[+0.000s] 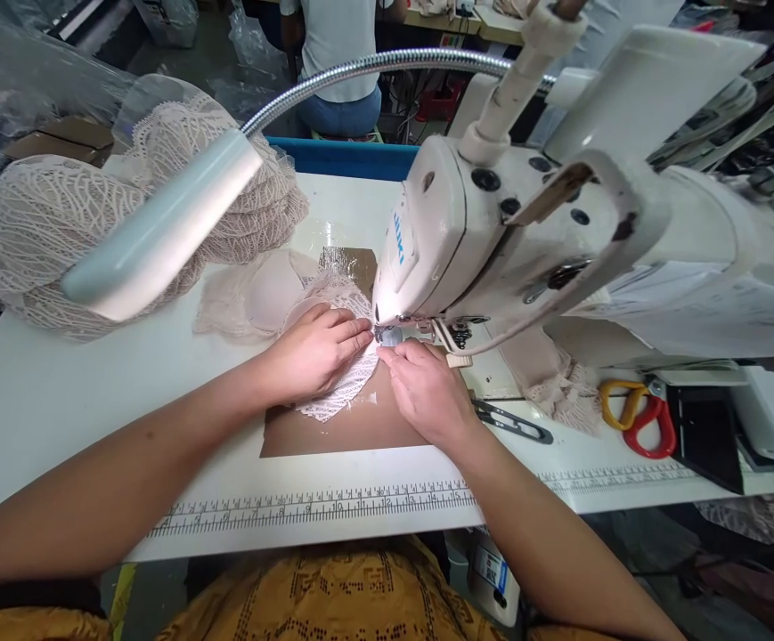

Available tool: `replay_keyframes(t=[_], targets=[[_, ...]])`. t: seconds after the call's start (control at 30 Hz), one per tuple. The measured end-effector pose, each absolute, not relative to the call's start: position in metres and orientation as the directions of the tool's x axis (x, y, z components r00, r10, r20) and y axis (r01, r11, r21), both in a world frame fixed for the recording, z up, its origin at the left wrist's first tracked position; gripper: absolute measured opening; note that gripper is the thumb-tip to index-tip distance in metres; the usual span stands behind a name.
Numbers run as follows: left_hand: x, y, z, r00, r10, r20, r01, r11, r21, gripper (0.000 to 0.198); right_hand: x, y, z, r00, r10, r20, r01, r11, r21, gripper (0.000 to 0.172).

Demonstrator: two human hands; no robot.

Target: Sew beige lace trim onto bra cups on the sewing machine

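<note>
A piece of pale pink lace fabric lies under the needle area of the white sewing machine. My left hand rests flat on this lace, fingers stretched toward the presser foot. On the other side of the foot, my right hand is closed, thumb and forefinger pinched at the lace's right edge. What lies under its curled fingers is hidden. A smooth bra cup with lace around it spreads out behind my left hand. Brown sheeting covers the table beneath the work.
A heap of lace pieces fills the back left, below a flexible-neck lamp. Right of my hand lie black thread snips, lace scraps, red-and-yellow scissors and a black phone-like slab. A ruler strip runs along the front edge. Another person sits beyond.
</note>
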State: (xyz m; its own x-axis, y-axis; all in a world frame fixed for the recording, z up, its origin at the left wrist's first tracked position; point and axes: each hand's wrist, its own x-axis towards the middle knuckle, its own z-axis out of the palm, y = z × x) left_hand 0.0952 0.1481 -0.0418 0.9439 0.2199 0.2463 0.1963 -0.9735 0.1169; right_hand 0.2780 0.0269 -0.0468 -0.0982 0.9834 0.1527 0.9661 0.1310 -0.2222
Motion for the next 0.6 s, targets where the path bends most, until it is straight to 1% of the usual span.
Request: replay_keyframes(t=[0.17, 0.27, 0.33, 0.43, 0.47, 0.53, 0.6], targets=[[0.093, 0.148, -0.041, 0.938, 0.265, 0.223, 0.247, -0.963, 0.106, 0.039, 0.279, 0.026, -0.046, -0.109, 0.978, 0.176, 0.959, 0.150, -0.241, 0.041], [0.087, 0.147, -0.036, 0.954, 0.239, 0.182, 0.221, -0.969, 0.113, 0.041, 0.280, 0.024, -0.047, -0.090, 0.976, 0.200, 0.950, 0.145, -0.275, 0.041], [0.082, 0.144, -0.031, 0.965, 0.210, 0.155, 0.188, -0.971, 0.146, 0.044, 0.281, 0.023, -0.049, -0.084, 0.971, 0.222, 0.943, 0.150, -0.298, 0.041], [0.077, 0.139, -0.020, 0.975, 0.193, 0.111, 0.164, -0.959, 0.229, 0.047, 0.282, 0.021, -0.050, -0.094, 0.963, 0.251, 0.939, 0.170, -0.299, 0.039], [0.076, 0.137, -0.016, 0.976, 0.195, 0.095, 0.166, -0.953, 0.253, 0.046, 0.283, 0.020, -0.050, -0.102, 0.960, 0.260, 0.939, 0.179, -0.292, 0.039], [0.075, 0.133, -0.010, 0.975, 0.211, 0.067, 0.186, -0.945, 0.267, 0.038, 0.283, 0.020, -0.050, -0.125, 0.953, 0.276, 0.940, 0.203, -0.273, 0.037], [0.076, 0.130, -0.008, 0.966, 0.256, 0.037, 0.241, -0.942, 0.234, 0.028, 0.282, 0.020, -0.049, -0.148, 0.947, 0.284, 0.941, 0.223, -0.253, 0.037]])
